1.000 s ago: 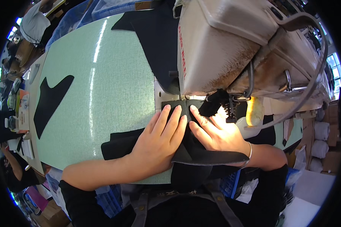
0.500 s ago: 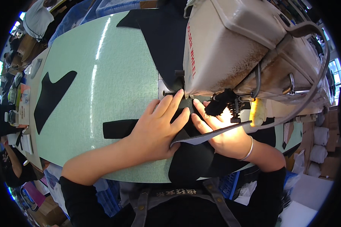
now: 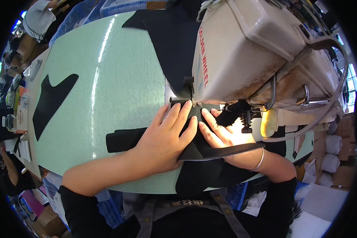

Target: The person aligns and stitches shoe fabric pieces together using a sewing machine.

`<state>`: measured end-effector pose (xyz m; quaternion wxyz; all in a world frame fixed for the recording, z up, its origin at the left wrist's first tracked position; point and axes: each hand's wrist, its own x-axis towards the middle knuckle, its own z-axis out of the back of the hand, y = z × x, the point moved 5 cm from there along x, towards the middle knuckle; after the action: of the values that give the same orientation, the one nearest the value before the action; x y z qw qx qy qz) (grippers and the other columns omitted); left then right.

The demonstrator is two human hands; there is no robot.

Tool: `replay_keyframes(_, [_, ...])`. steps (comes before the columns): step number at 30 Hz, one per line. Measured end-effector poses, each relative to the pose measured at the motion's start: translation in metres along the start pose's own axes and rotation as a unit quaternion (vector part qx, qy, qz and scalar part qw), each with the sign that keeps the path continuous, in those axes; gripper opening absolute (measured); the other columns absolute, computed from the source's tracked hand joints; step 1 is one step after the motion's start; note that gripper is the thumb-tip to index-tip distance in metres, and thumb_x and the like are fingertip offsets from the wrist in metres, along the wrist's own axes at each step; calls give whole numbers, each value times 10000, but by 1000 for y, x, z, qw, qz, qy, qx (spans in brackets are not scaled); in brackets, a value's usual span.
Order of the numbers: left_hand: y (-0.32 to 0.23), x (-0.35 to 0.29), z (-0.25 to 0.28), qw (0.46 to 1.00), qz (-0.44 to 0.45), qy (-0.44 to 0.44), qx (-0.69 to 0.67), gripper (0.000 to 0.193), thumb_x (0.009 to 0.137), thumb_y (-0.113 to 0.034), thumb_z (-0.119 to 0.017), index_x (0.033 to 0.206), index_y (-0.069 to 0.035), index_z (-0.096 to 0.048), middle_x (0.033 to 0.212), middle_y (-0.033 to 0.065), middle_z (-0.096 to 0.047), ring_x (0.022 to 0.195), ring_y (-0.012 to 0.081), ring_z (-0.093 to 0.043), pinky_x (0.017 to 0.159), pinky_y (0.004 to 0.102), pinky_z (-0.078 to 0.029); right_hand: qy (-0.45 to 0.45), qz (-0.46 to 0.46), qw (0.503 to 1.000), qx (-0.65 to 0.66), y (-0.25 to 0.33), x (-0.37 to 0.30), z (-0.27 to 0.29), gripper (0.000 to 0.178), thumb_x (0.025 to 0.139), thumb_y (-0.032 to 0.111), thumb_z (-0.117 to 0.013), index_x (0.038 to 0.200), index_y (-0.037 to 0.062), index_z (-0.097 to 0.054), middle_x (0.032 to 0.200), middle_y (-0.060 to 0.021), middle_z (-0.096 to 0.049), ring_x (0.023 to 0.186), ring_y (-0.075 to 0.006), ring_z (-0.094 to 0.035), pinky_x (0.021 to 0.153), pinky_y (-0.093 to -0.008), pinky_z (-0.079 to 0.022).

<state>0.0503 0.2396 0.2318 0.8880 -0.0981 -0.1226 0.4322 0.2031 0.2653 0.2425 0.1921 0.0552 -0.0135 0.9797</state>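
Observation:
My left hand (image 3: 164, 137) lies flat with fingers stretched forward on black fabric (image 3: 192, 178), its fingertips close to the presser foot (image 3: 192, 95) of a sewing machine (image 3: 246, 51). Beside it my right hand (image 3: 228, 139) also presses down on the fabric, fingers spread and extended, lit by the machine's lamp (image 3: 269, 122). A raised flap (image 3: 226, 151) of the material crosses over my right hand near the wrist. To the left, a narrow dark strip (image 3: 125, 139) sticks out from under my left hand. Black material (image 3: 172, 43) continues behind the foot. The needle cannot be made out.
A separate black cut piece (image 3: 53, 103) lies at the left of the pale green tabletop (image 3: 119, 79). Blue crates (image 3: 107, 208) stand below the near edge. Bundles and cartons (image 3: 341, 174) are stacked at the right. Another person (image 3: 39, 18) is at the far left.
The raised flap has tipped, so its grey face is now mostly out of sight. Both hands stay almost in place near the foot. The whole view has shifted slightly.

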Motion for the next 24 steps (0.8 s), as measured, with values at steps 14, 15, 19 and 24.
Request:
replay_keyframes(14, [0, 2, 3, 999, -11, -25, -19, 691, 624, -297, -761, 1190, 31, -539, 1251, 279, -484, 1218, 400, -440, 1080, 549, -312, -7, -7, 1000, -4, -5, 0, -2, 439, 871, 161, -516, 1283, 21, -565, 1387, -197, -518, 970, -253, -681, 796, -386, -489])
replay_keyframes(15, [0, 2, 4, 999, -7, -43, -27, 695, 546, -251, -793, 1147, 5, -557, 1164, 244, -517, 1208, 417, -445, 1072, 557, -321, -8, -8, 1000, -2, -6, 1, -6, 439, 871, 161, -516, 1283, 21, -565, 1387, -197, -518, 970, -253, -681, 796, -386, -489])
replay_keyframes(19, [-5, -2, 6, 997, -21, -70, -4, 629, 574, -185, -757, 1144, 18, -588, 1105, 206, -555, 1154, 399, -497, 1037, 530, -382, -93, 6, 993, -69, -5, -5, -7, 360, 844, 169, -572, 1182, 61, -627, 1309, -136, -596, 832, -178, -675, 759, -367, -513])
replay_keyframes(24, [-6, -7, 9, 996, -47, -78, 1, 455, 666, -84, -639, 1099, 52, -610, 1142, 187, -583, 1111, 359, -545, 956, 433, -473, -68, 19, 997, -38, -3, -6, 0, 250, 841, 158, -606, 1075, 93, -668, 1224, -83, -656, 889, -131, -688, 740, -324, -545])
